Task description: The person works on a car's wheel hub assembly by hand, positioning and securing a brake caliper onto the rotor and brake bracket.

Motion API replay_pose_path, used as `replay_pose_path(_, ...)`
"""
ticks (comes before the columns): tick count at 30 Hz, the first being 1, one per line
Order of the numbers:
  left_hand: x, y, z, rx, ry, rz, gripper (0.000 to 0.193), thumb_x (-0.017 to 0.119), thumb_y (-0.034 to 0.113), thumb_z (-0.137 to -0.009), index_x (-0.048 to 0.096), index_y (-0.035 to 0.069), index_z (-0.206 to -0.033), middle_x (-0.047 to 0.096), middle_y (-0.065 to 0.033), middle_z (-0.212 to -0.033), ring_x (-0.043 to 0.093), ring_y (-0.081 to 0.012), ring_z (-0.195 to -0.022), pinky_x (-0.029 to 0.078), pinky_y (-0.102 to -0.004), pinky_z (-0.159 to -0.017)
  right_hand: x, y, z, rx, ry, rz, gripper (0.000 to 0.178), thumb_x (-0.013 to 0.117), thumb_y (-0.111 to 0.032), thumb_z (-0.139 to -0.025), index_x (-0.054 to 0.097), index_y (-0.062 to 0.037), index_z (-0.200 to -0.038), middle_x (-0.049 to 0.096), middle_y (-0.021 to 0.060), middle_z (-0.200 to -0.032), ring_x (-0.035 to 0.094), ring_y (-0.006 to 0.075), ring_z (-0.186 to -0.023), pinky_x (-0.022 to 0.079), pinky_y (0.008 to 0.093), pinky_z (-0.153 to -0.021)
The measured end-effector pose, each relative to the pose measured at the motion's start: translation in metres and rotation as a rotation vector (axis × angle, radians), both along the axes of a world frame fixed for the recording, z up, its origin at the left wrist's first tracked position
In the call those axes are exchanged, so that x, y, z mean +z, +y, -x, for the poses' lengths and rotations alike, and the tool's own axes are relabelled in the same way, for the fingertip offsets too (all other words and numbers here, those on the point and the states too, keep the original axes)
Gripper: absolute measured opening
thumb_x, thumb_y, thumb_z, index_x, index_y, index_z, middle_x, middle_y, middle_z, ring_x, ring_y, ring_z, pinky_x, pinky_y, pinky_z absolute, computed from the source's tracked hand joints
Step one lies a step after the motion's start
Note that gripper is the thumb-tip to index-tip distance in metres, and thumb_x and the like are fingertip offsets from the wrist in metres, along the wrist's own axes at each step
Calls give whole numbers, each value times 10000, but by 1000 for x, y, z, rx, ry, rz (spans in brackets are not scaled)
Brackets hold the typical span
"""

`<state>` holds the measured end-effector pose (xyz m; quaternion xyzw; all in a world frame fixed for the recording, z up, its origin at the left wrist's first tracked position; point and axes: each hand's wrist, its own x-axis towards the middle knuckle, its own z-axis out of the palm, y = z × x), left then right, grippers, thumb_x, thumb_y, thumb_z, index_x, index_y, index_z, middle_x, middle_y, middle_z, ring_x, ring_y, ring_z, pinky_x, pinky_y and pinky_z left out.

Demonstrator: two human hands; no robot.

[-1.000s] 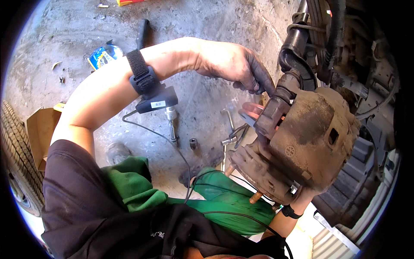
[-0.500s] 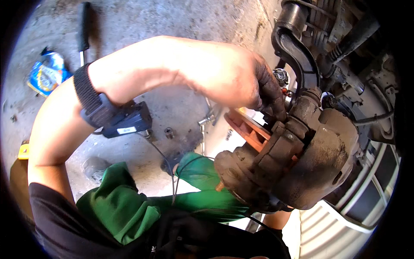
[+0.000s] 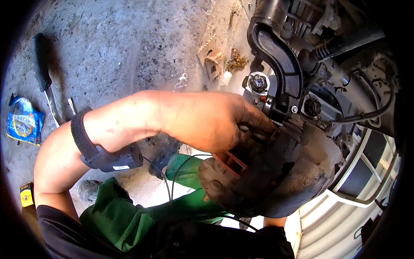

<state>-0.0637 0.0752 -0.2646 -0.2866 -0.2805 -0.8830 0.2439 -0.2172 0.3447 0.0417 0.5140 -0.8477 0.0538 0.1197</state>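
Note:
My left hand (image 3: pixel 224 123) reaches in from the left to a worn brown brake assembly. Its fingers are bent and pressed together at the top of the brake caliper (image 3: pixel 312 162); what lies between them is in shadow. Just under the hand shows the rusty orange edge of the vented brake disc (image 3: pixel 235 165), with the round hub (image 3: pixel 213 181) beside it. The right forearm (image 3: pixel 274 221) comes up from below and disappears behind the caliper, so my right hand is hidden. A black strap (image 3: pixel 83 138) with a cabled device circles my left wrist.
A curved black suspension arm (image 3: pixel 291 64) rises beyond the caliper, with a round-headed joint (image 3: pixel 258 82) beside it. A black hose (image 3: pixel 362 116) runs at right. On the floor at left lie a dark-handled tool (image 3: pixel 41 64), a blue packet (image 3: pixel 26 121) and a yellow box (image 3: pixel 26 196).
The view has shifted, so the floor items now sit lower and farther left. My left hand has come nearer to me over the disc, its fingers still at the caliper.

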Motion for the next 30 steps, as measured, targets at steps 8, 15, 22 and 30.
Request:
replay_pose_path(8, 9, -15, -4, -5, -101, 141, 354, 544, 29, -940, 557, -3, -1293, 652, -129, -1184, 589, -168, -1064, 479, -309, -931, -1, -1, -1, -3, 1, -18, 454, 441, -248, -1003, 480, 55, -1338, 537, 205, -1344, 571, 324, -1179, 492, 422, -987)
replay_pose_path(15, 25, -38, -10, 88, -229, 345, 369, 572, 96, -957, 536, 15, -1315, 650, -136, -1188, 586, -168, -1089, 478, -303, -935, -2, -1, -1, 11, -11, -18, 444, 445, -231, -1002, 479, 59, -1336, 535, 208, -1344, 572, 324, -1178, 496, 421, -984)
replay_pose_path(22, 34, -27, 17, 91, -369, 52, 361, 617, 51, -849, 579, 1, -1204, 624, -43, -962, 562, -118, -885, 472, -251, -787, -11, 3, 10, 43, -35, 10, 435, 448, -214, -1000, 479, 62, -1335, 534, 211, -1344, 572, 323, -1177, 499, 419, -981)
replay_pose_path(30, 33, -14, 24, 251, -319, 14, 380, 639, 85, -778, 638, -40, -1137, 705, -171, -972, 655, -209, -865, 520, -323, -786, -26, 0, 27, 121, -59, 56, 425, 452, -195, -999, 479, 66, -1333, 532, 214, -1344, 573, 323, -1176, 502, 417, -978)
